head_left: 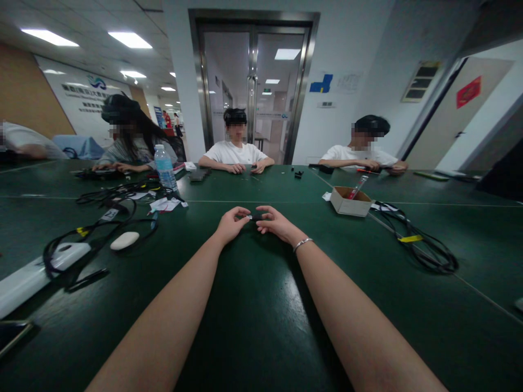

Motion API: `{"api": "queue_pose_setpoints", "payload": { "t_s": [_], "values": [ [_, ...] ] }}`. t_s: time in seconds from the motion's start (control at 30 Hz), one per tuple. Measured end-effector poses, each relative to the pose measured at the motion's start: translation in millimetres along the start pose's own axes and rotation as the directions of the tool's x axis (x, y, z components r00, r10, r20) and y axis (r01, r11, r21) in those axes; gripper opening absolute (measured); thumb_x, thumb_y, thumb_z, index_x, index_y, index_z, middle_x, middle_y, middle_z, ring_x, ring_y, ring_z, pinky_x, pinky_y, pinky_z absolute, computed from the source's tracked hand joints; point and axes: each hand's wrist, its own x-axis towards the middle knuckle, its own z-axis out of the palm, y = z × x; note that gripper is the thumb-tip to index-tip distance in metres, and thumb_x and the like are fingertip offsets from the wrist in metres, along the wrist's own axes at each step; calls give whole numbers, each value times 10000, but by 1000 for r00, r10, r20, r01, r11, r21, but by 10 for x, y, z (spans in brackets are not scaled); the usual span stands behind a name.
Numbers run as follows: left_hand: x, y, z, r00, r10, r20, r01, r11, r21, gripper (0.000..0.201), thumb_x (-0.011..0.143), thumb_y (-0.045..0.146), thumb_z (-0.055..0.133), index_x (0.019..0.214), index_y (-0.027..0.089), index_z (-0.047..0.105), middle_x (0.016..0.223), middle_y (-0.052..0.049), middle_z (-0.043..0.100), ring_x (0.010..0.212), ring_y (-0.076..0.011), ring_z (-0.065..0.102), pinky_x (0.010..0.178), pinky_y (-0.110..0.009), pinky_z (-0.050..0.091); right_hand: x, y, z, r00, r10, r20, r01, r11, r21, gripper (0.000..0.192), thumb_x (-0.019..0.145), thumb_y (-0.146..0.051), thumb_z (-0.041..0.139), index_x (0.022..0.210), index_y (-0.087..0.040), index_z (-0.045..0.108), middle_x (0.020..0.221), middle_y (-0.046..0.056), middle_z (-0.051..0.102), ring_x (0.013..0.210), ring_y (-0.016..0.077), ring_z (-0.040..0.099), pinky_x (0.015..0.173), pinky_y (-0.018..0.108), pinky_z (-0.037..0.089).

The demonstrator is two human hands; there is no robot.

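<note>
While both forearms stretch out over the dark green desk (261, 326), the left hand (232, 222) and the right hand (277, 222) meet well out from the near edge, about midway between the desk's left and right sides. Between them sits a small black part (256, 217) with a pale tip toward the left hand. The fingertips of both hands close on it, the left pinching the pale end, the right wrapped over the dark end, so the part bridges the two hands just above the desk surface; whether it touches the desk cannot be told. A thin bracelet (302, 243) circles the right wrist.

Toward the left edge lie a white oval piece (125, 240), a tangle of black cables (102, 218) and a long white strip (24, 283). A water bottle (165, 167) stands further back on that side. Right of the hands, well apart from them, an open cardboard box (350, 200) holds a red-tipped tool, and a coil of black cable with a yellow tag (420, 247) lies beyond it toward the right edge. Three other people sit along the far edge with their hands on the desk.
</note>
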Motion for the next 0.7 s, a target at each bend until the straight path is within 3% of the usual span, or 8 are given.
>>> {"api": "queue_pose_setpoints", "payload": {
  "t_s": [0.13,0.3,0.47,0.6,0.7],
  "values": [
    [3,-7,2,1000,11,10,-11,1000,-7,241,730,248,617,952,159,644,899,-59,632,646,-119,538,612,-253,449,28,19,7,998,53,-41,-54,998,-31,169,896,-127,514,1065,-124,501,694,26,596,473,86,588,405,147,492],
    [-7,17,0,1000,-6,2,6,1000,12,250,726,253,620,956,158,644,896,-57,630,616,-112,520,596,-251,444,11,12,9,1000,-7,-27,7,1000,25,349,777,13,606,1063,-163,512,765,0,589,527,85,621,461,151,528],
    [-12,37,0,1000,3,8,-3,1000,-4,230,728,238,617,940,153,645,903,-63,636,668,-126,542,633,-260,451,-13,-8,8,998,57,-23,-56,998,19,111,872,-93,547,977,-117,521,683,28,601,483,88,603,433,150,515],
    [-8,27,1,1000,-4,2,4,1000,9,232,728,244,621,944,163,646,908,-61,636,679,-133,548,645,-273,458,-27,-20,8,1000,14,-24,-13,999,46,385,752,46,617,1067,-143,499,724,0,603,557,97,639,514,155,547],
    [-7,21,1,1000,-2,4,2,1000,7,227,730,247,623,940,165,648,898,-61,636,698,-140,560,661,-280,463,-13,-24,24,997,69,-40,-68,998,19,227,844,-75,594,1045,-119,500,689,38,621,521,105,627,476,161,536]
  ]
}}
